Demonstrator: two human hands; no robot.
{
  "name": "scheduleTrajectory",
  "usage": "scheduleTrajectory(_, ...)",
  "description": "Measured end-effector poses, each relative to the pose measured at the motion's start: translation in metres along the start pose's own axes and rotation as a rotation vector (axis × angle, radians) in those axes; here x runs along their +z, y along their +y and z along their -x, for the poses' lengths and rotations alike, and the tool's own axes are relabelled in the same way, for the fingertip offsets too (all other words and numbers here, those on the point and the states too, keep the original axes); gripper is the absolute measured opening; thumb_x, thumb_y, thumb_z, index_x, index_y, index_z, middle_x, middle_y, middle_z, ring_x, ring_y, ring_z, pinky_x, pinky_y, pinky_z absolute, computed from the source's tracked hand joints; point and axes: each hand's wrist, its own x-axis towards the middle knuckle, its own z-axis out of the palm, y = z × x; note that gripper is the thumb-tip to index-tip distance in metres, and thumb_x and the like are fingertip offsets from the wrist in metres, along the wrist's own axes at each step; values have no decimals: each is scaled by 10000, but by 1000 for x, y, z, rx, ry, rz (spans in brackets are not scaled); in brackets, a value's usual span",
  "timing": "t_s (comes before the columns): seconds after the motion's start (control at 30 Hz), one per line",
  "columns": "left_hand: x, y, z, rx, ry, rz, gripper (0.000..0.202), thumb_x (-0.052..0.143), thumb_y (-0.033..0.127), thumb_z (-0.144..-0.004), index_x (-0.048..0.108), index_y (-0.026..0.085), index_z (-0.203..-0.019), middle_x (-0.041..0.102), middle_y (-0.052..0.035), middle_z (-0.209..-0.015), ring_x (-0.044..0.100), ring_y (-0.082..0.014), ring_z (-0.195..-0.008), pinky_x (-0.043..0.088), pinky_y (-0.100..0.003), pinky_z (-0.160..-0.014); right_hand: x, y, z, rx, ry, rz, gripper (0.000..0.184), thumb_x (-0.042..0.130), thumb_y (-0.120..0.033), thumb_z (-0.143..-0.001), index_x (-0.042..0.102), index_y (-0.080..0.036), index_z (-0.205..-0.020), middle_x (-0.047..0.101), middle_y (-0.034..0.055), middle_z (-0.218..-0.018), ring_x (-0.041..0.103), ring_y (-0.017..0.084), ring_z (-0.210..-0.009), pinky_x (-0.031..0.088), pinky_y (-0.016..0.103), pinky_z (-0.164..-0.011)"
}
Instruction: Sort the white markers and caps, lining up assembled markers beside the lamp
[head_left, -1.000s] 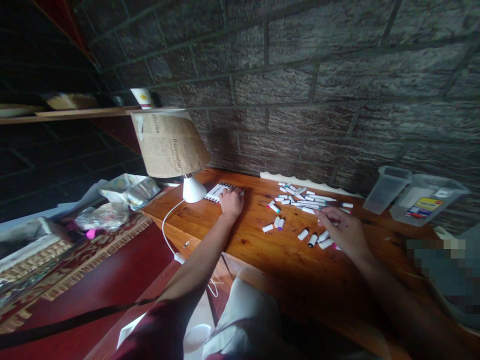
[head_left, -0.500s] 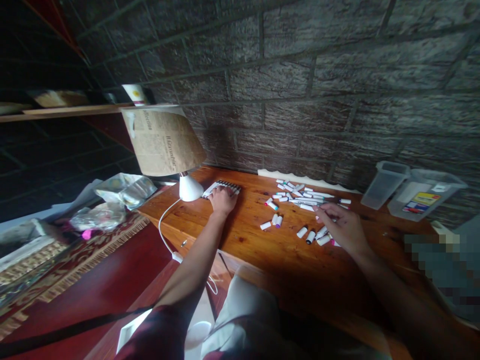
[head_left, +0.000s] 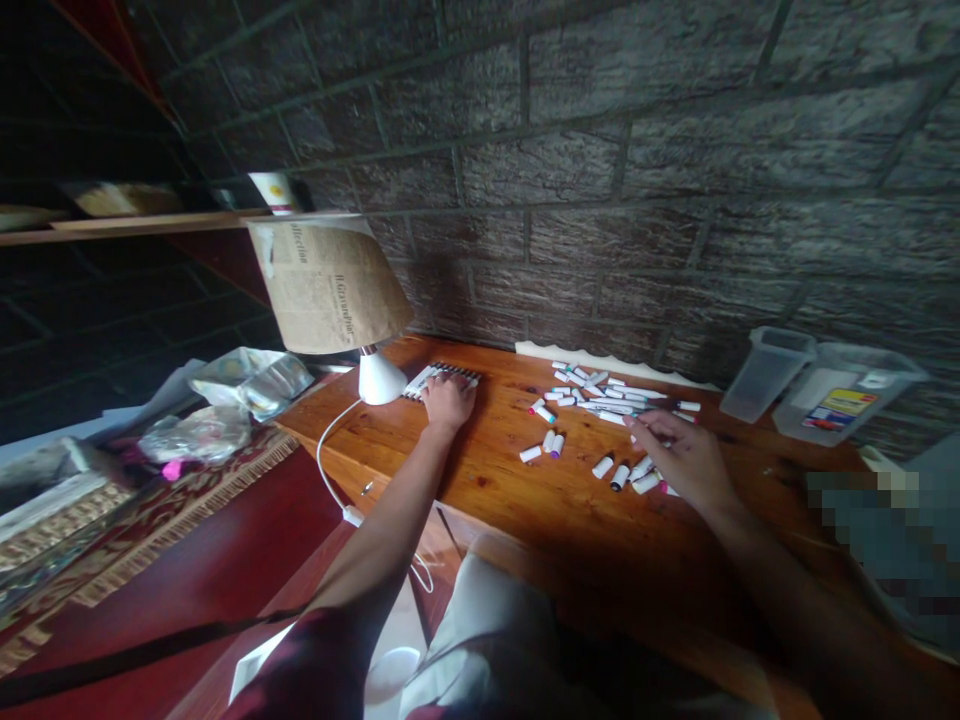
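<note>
Both hands over wooden bench [head_left: 480,510]: L hand [head_left: 448,402] palm-down on row of side-by-side markers [head_left: 442,374], grip not determinable; R hand [head_left: 686,460] open, fingers extended just above loose white markers [head_left: 611,402], contact unclear

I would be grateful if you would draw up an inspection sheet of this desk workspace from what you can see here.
Surface: wooden desk, varnished, with knots in the grain.
Job's things: row of markers lined up by the lamp; loose white markers scattered across the desk.
Clutter: clear plastic containers at the desk's right end; plastic bags beyond its left edge.
Hands: left hand rests on the row; right hand hovers over the loose markers, holding none that I can see.
Cables: white lamp cord runs off the desk's front edge.
Surroundings: brick wall, newspaper-shaded lamp, patterned rug.
</note>
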Motion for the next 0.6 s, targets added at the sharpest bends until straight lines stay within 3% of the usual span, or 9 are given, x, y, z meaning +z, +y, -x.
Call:
scheduleTrajectory(0.3,0,0,1,-4,-20,9,254,512,313,-874,686,233,-1040,602,-125,-1185,470,-318,-1162,375,-462,-947,0,-2,1,-19,-13,-17,316,598,-526,-818,664,-218,-801,703,15,-634,676,195,-602,486,273,-560)
scheduleTrajectory(0.6,0,0,-2,-17,-21,-31,276,498,380,-891,695,231,-1014,620,-119,-1155,486,-311,-1129,388,-455,-926,0,4,0,-11,-39,-15,304,596,-516,-823,665,-220,-822,721,18,-681,687,194,-619,493,264,-550)
